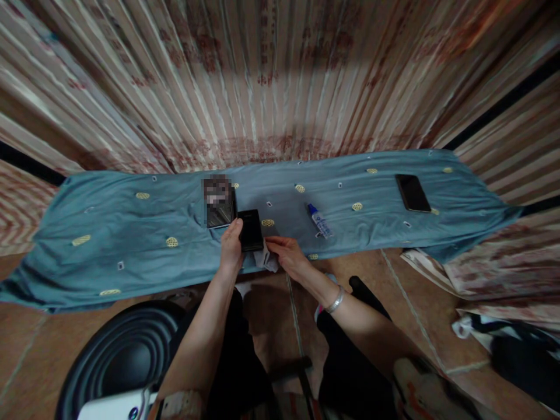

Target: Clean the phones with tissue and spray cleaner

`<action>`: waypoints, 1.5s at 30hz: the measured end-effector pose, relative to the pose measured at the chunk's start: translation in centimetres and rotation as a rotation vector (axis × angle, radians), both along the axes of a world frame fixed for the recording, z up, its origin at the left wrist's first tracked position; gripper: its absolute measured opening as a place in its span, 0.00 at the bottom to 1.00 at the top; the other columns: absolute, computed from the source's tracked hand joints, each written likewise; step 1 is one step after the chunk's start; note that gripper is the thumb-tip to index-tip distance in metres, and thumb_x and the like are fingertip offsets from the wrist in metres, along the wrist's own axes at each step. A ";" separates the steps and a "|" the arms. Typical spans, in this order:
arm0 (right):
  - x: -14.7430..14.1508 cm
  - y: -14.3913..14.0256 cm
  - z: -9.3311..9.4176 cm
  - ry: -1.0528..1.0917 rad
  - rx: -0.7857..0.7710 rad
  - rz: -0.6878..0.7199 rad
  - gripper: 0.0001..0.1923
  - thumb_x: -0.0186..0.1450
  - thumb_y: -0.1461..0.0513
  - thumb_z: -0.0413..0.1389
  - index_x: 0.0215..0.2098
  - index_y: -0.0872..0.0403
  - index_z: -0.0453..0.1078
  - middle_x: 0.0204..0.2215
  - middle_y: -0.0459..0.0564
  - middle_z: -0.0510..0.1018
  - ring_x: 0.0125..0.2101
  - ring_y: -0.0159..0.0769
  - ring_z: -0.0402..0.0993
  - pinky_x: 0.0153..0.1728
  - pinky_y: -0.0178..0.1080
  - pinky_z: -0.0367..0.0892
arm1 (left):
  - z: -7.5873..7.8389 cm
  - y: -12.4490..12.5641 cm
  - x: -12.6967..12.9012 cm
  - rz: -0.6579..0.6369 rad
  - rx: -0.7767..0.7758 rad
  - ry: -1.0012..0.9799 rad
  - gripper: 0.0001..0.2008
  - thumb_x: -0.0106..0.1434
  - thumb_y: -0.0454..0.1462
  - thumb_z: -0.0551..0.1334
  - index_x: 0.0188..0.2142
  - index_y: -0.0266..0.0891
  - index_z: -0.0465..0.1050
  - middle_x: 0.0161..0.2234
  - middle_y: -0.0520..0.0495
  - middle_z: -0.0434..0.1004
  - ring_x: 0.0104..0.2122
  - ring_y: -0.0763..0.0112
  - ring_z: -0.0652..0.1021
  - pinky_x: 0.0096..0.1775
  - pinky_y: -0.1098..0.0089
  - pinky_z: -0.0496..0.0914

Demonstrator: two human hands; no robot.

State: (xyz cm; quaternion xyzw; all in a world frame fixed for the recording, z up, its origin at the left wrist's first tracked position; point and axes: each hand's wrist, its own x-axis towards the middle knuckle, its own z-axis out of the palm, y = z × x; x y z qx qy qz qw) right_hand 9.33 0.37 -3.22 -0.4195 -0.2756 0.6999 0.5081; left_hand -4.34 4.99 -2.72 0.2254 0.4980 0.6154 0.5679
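My left hand (231, 248) grips a black phone (251, 230) by its left edge, holding it just above the blue cloth (131, 233) that covers the table. My right hand (286, 254) sits right beside the phone's lower right corner and is shut on a small grey-white wiping cloth (266, 259). A second dark phone (220, 211) lies on the blue cloth just left of and behind the held one. A small bottle with a blue cap (319, 221) lies on its side to the right of my hands.
Another black phone (412, 192) lies at the far right of the blue cloth. Striped curtains (280, 76) hang behind the table. A round black speaker (126, 356) stands on the tiled floor at lower left. Bags and fabric (503, 332) pile up at the right.
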 end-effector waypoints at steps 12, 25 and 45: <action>0.7 1.1 -1.0 -0.313 0.204 -0.041 0.10 0.56 0.58 0.63 0.35 0.52 0.80 0.32 0.46 0.84 0.33 0.35 0.79 0.40 0.39 0.73 | -0.7 0.0 -0.1 -0.032 0.096 0.034 0.18 0.44 0.40 0.75 0.35 0.41 0.76 0.27 0.56 0.78 0.27 0.78 0.75 0.34 0.76 0.68; 0.5 1.2 -0.6 -0.621 0.418 -0.140 0.17 0.62 0.64 0.55 0.46 0.48 0.79 0.43 0.45 0.84 0.43 0.39 0.81 0.50 0.42 0.74 | 0.4 -1.8 1.1 -0.303 0.075 0.071 0.20 0.42 0.38 0.75 0.37 0.39 0.79 0.36 0.50 0.81 0.36 0.69 0.78 0.43 0.70 0.70; 3.5 1.4 1.4 -0.938 0.837 -0.007 0.23 0.64 0.71 0.48 0.50 0.47 0.76 0.49 0.47 0.81 0.52 0.34 0.75 0.57 0.42 0.68 | -0.3 -2.7 1.2 -0.315 0.177 0.604 0.26 0.40 0.38 0.73 0.42 0.39 0.75 0.39 0.46 0.80 0.41 0.61 0.78 0.49 0.59 0.70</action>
